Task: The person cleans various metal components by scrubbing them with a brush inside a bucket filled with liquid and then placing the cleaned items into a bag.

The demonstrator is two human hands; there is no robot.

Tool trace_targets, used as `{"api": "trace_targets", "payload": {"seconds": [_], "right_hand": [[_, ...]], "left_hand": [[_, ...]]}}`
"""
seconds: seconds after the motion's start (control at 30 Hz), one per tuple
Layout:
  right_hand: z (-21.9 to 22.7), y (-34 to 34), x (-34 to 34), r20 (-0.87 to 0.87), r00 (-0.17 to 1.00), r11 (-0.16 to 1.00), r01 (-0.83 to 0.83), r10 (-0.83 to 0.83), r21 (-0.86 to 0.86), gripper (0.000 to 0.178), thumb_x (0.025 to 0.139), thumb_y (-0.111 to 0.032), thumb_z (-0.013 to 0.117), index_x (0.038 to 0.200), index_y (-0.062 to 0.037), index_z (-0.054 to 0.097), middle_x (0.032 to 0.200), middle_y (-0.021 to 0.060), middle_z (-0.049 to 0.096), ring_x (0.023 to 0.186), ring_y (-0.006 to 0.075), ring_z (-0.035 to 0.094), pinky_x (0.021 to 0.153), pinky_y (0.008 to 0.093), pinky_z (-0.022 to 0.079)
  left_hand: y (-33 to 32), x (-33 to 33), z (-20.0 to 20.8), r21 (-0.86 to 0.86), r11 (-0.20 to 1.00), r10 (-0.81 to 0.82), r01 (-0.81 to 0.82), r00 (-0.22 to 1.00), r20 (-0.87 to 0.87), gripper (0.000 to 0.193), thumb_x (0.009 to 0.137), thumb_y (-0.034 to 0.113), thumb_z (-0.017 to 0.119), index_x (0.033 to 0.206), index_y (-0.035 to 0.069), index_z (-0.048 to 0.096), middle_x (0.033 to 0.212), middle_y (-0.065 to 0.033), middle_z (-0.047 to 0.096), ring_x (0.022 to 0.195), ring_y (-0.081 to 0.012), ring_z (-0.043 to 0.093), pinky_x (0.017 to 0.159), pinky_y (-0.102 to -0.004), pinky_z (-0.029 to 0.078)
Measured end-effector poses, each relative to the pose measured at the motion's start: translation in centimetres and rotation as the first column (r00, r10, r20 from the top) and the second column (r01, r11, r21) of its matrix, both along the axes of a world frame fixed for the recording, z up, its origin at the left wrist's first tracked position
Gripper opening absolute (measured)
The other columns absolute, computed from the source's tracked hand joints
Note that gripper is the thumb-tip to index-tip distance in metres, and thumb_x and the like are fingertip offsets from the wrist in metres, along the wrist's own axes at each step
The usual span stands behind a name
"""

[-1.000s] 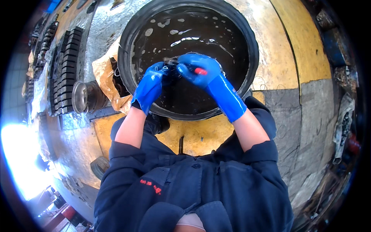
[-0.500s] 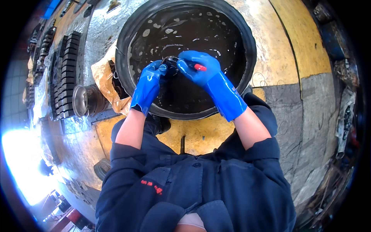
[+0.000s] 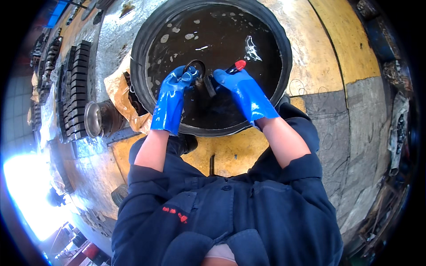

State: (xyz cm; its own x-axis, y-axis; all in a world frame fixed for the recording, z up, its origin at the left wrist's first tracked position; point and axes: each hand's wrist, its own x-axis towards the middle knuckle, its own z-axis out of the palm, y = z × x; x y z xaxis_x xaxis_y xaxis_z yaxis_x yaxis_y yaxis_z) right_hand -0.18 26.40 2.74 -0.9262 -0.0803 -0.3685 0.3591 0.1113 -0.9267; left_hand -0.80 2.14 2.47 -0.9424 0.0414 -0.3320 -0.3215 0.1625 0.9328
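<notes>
My left hand point(image 3: 174, 88), in a wet blue rubber glove, is closed on a dark metal ring point(image 3: 202, 65) held above murky liquid. The ring stands up from the fingers, its opening partly showing. In my right hand point(image 3: 237, 84), gloved alike, is a brush point(image 3: 239, 65); its black handle with a red end sticks up past the thumb. A dark flat piece point(image 3: 209, 86) between the hands looks like the brush's head, close to the ring; whether they touch, I cannot tell. Both hands are over a large round black tub point(image 3: 286, 57) of dark, foam-flecked liquid.
Left of the tub lies a crumpled tan bag point(image 3: 116, 91) with dark parts in it. Beside it are a metal cylinder point(image 3: 94, 117) and a row of dark ridged blocks point(image 3: 79, 88). Grey matting point(image 3: 326, 128) covers floor at right, and metal scrap lines the far right.
My hands have moved apart a little, and the ring now shows clearly. My right hand has turned, so the red handle end points up and away. A bright splash appears on the liquid.
</notes>
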Motion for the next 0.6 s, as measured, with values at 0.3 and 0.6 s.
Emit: {"api": "trace_targets", "payload": {"seconds": [0.3, 0.6], "right_hand": [[0.0, -0.6, -2.1, 0.079, 0.99, 0.901, -0.139, 0.117, 0.411, 0.043, 0.099, -0.045, 0.072, 0.111, -0.0056, 0.083, 0.102, 0.0183, 0.083, 0.098, 0.0317, 0.081, 0.091, 0.0423, 0.061], [-0.5, -2.9, -1.6, -0.093, 0.931, 0.723, -0.209, 0.353, 0.658, 0.036, 0.1, -0.051, 0.068, 0.114, -0.0206, 0.081, 0.111, 0.0125, 0.083, 0.103, 0.0396, 0.078, 0.091, 0.0495, 0.063]], "left_hand": [[-0.5, 0.6, 0.4, 0.117, 0.99, 0.076, -0.078, 0.997, 0.021, 0.045, 0.112, 0.035, 0.069, 0.141, 0.002, 0.07, 0.125, -0.0077, 0.078, 0.116, -0.0185, 0.074, 0.099, -0.0345, 0.059], [0.4, 0.8, 1.2, 0.148, 0.987, 0.054, -0.059, 0.998, 0.039, 0.039, 0.109, 0.031, 0.072, 0.134, 0.0, 0.074, 0.115, -0.0075, 0.08, 0.108, -0.0177, 0.075, 0.098, -0.0335, 0.059]]}}
